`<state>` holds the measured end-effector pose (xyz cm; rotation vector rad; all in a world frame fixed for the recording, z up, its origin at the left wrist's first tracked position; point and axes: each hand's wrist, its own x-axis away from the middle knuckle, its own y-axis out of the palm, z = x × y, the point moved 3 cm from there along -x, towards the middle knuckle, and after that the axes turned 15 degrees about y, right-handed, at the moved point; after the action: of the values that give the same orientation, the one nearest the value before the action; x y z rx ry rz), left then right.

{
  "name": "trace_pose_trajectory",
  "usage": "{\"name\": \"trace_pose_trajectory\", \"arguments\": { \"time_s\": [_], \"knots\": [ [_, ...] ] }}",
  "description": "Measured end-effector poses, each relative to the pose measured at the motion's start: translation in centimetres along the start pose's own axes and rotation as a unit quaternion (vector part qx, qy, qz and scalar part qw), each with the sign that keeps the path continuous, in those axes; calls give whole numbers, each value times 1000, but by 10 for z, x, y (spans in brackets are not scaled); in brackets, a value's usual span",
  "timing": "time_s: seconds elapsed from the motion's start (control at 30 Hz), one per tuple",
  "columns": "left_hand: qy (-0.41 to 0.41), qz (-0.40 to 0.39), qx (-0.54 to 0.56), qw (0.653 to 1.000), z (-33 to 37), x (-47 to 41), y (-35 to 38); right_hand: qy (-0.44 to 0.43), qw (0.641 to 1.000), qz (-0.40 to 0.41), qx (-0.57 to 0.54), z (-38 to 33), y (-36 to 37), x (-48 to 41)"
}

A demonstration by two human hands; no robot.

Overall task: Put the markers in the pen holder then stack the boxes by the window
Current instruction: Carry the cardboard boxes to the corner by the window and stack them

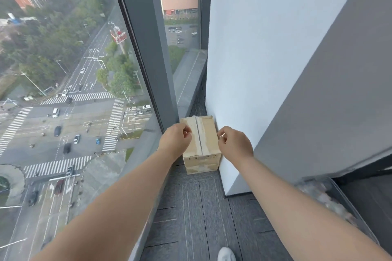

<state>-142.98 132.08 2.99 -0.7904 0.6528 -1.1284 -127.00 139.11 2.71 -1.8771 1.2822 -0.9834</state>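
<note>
- Head view, looking down a narrow strip of dark grey carpet floor (197, 207) between a floor-to-ceiling window (70, 82) and a white wall panel (261, 59); both bare forearms reach forward from the bottom of the view.
- Just beyond the left fingertips stands the dark grey window frame post (148, 48); past the glass, far below, a street crossing with zebra stripes, cars and trees.
- Just beyond the right fingertips is the white wall panel, close against the box's right side; further right a grey slanted surface (331, 91), and below it a blurred clear-edged bin (331, 199) holding something pale that cannot be made out.
- Near the bottom edge, the toe of a white shoe (226, 254) on the carpet.
- Between the two sets of fingers sits a small brown cardboard box (201, 144) on the floor, wedged in the gap between window frame and wall; its top flaps are shut with a pale tape strip down the middle seam.
- The left hand (176, 140) has its fingers curled at the box's upper left edge; the right hand (234, 143) has its fingers curled at the upper right edge; whether they truly grip the box or only touch it cannot be told.
- The box's near face carries small dark printed marks, too blurred to read.
</note>
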Motion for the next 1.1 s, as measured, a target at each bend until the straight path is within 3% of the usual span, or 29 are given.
{"name": "trace_pose_trajectory", "arguments": {
  "time_s": [0.33, 0.57, 0.83, 1.1],
  "knots": [
    [145, -67, 46, 986, 38, 66, 2, 100, 989, 89, -57, 35, -6, 120],
    [250, -166, 62, 952, 107, 119, 31, 207, 959, 176, -77, 95, -32, 222],
    [397, -267, 86, 874, 242, 212, 101, 382, 871, 290, -107, 201, -75, 366],
    [524, -375, 104, 757, 356, 378, 154, 529, 746, 382, -129, 291, -88, 563]
  ]
}}
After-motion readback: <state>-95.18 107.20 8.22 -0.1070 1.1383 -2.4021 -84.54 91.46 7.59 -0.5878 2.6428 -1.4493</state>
